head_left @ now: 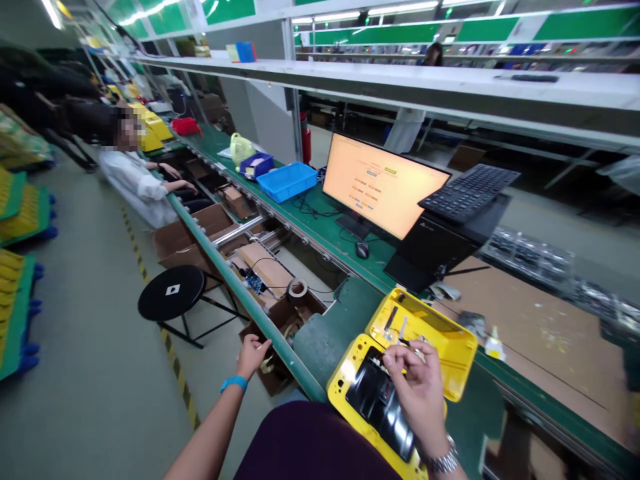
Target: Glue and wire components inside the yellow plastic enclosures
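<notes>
An opened yellow case lies on the green bench near my body. Its nearer half [345, 383] has a black panel [383, 400] set in it, and its farther half [457, 363] is a hollow shell with small parts and thin wires inside. My right hand [417, 387] is over the two halves, thumb and fingers pinched together by a thin dark wire; what exactly sits between the fingertips is too small to tell. My left hand [251, 357] is at the bench's near rail, left of the case, its fingers curled with the fingertips close to the rail; nothing shows in it.
Behind the case stand a lit monitor [383, 180], a mouse [362, 249] and a black box with a keyboard [470, 190] on top. A glue bottle [495, 345] is at the right. Left are a blue tray [287, 181], a stool [171, 302] and a seated person [135, 180].
</notes>
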Tool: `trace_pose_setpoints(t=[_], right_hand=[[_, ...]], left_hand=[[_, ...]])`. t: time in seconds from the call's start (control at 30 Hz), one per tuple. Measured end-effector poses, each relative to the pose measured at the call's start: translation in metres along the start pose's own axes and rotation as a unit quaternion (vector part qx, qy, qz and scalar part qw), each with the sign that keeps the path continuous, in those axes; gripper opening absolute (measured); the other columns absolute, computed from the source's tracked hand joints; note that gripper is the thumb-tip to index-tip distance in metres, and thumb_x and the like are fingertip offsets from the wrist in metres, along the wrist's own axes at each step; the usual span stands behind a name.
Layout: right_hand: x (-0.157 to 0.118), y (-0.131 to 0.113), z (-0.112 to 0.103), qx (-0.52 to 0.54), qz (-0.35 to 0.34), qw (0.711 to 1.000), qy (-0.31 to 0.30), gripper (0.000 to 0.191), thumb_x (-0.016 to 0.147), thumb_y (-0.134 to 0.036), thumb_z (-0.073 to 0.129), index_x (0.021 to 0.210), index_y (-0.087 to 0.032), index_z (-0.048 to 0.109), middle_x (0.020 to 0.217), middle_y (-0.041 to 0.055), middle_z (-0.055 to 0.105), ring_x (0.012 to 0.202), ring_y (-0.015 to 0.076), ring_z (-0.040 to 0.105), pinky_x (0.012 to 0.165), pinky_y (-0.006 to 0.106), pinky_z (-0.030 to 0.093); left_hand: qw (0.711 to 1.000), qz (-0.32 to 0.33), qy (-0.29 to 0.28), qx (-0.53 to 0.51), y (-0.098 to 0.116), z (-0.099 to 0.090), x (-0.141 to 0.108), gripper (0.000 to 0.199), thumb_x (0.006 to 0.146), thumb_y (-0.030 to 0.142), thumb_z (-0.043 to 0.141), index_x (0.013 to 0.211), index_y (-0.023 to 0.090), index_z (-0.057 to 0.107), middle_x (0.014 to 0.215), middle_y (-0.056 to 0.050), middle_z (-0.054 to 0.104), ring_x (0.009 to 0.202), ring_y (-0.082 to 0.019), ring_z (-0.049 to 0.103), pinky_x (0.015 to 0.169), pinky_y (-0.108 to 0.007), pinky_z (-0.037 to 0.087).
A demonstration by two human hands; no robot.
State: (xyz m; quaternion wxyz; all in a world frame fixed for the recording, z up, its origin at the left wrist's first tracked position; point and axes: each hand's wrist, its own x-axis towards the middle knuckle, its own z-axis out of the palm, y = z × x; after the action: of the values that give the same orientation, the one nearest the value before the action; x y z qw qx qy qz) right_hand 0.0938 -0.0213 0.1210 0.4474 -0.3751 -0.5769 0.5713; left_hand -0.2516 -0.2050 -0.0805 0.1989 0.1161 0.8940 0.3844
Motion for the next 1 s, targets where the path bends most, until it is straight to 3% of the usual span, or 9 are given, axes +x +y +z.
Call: trace_pose_setpoints(t=[0.1, 0.17, 0.27, 0.33, 0.43, 0.57, 0.73, 0.83, 1.0], right_hand=[[0.003, 0.003, -0.017, 0.003, 0.0, 0.999, 0.036, 0.049, 0.087, -0.038, 0.079, 0.117, -0.027, 0.042, 0.087, 0.001, 0.07, 0.08, 0.0184, 0.061, 0.081, 0.036, 0.047], [0.005, 0.006, -0.031, 0.01, 0.009, 0.997, 0.072, 0.052, 0.084, -0.04, 0.082, 0.115, -0.027, 0.042, 0.087, 0.0012, 0.07, 0.079, 0.0188, 0.063, 0.078, 0.035, 0.048], [0.005, 0.011, -0.052, 0.019, 0.027, 0.991, 0.131, 0.057, 0.079, -0.044, 0.086, 0.113, -0.026, 0.043, 0.088, 0.0031, 0.072, 0.081, 0.0198, 0.065, 0.076, 0.034, 0.049], [0.003, 0.013, -0.064, 0.028, 0.036, 0.986, 0.161, 0.059, 0.077, -0.044, 0.087, 0.113, -0.026, 0.043, 0.09, 0.0043, 0.073, 0.084, 0.0202, 0.067, 0.08, 0.035, 0.051], [-0.001, 0.016, -0.077, 0.041, 0.046, 0.981, 0.186, 0.061, 0.077, -0.044, 0.088, 0.115, -0.026, 0.043, 0.092, 0.0046, 0.074, 0.084, 0.0194, 0.067, 0.081, 0.036, 0.052], [-0.009, 0.02, -0.09, 0.053, 0.051, 0.975, 0.211, 0.062, 0.077, -0.044, 0.088, 0.116, -0.025, 0.044, 0.094, 0.0052, 0.074, 0.08, 0.0187, 0.067, 0.077, 0.035, 0.053], [-0.012, 0.028, -0.101, 0.051, 0.053, 0.974, 0.213, 0.06, 0.079, -0.045, 0.085, 0.117, -0.025, 0.043, 0.092, 0.0051, 0.073, 0.08, 0.0194, 0.067, 0.077, 0.036, 0.054], [-0.003, 0.036, -0.104, 0.035, 0.052, 0.982, 0.177, 0.057, 0.082, -0.045, 0.083, 0.115, -0.025, 0.042, 0.088, 0.0029, 0.072, 0.079, 0.0194, 0.066, 0.076, 0.035, 0.052], [0.031, 0.054, -0.098, -0.012, 0.039, 0.996, 0.077, 0.051, 0.086, -0.046, 0.077, 0.115, -0.024, 0.041, 0.085, 0.0015, 0.071, 0.072, 0.0186, 0.062, 0.072, 0.035, 0.048]], left_hand=[[0.992, 0.027, 0.075, 0.093, 0.029, 0.011, -0.014, 0.057, 0.077, 0.033, 0.068, 0.126, 0.015, 0.045, 0.128, -0.021, 0.055, 0.127, -0.042, 0.05, 0.094, -0.055, 0.045], [0.977, 0.133, 0.08, 0.143, 0.064, 0.027, -0.031, 0.053, 0.083, 0.029, 0.064, 0.131, 0.015, 0.047, 0.141, -0.023, 0.045, 0.136, -0.041, 0.042, 0.101, -0.056, 0.041], [0.933, 0.333, -0.088, 0.102, 0.132, 0.059, -0.073, 0.023, 0.093, 0.033, 0.057, 0.111, 0.022, 0.065, 0.128, -0.014, 0.061, 0.125, -0.031, 0.055, 0.102, -0.047, 0.041], [0.884, 0.409, -0.212, 0.079, 0.175, 0.082, -0.105, 0.021, 0.096, 0.038, 0.057, 0.102, 0.024, 0.073, 0.112, -0.009, 0.072, 0.113, -0.028, 0.062, 0.1, -0.046, 0.038], [0.835, 0.466, -0.285, 0.058, 0.219, 0.113, -0.144, 0.021, 0.097, 0.037, 0.061, 0.092, 0.025, 0.078, 0.094, -0.006, 0.078, 0.099, -0.025, 0.065, 0.093, -0.044, 0.035], [0.821, 0.5, -0.264, 0.074, 0.237, 0.142, -0.162, 0.016, 0.095, 0.029, 0.065, 0.091, 0.025, 0.08, 0.09, -0.006, 0.079, 0.096, -0.024, 0.065, 0.088, -0.043, 0.032], [0.829, 0.501, -0.223, 0.106, 0.239, 0.158, -0.161, 0.019, 0.093, 0.019, 0.06, 0.093, 0.02, 0.079, 0.088, -0.009, 0.077, 0.092, -0.025, 0.065, 0.084, -0.041, 0.034], [0.833, 0.496, -0.214, 0.122, 0.242, 0.159, -0.161, 0.021, 0.093, 0.017, 0.058, 0.097, 0.02, 0.078, 0.088, -0.008, 0.075, 0.091, -0.025, 0.064, 0.082, -0.041, 0.034], [0.791, 0.537, -0.24, 0.172, 0.243, 0.157, -0.154, 0.027, 0.097, 0.014, 0.051, 0.086, 0.021, 0.075, 0.086, -0.01, 0.073, 0.104, -0.028, 0.056, 0.082, -0.042, 0.033]])
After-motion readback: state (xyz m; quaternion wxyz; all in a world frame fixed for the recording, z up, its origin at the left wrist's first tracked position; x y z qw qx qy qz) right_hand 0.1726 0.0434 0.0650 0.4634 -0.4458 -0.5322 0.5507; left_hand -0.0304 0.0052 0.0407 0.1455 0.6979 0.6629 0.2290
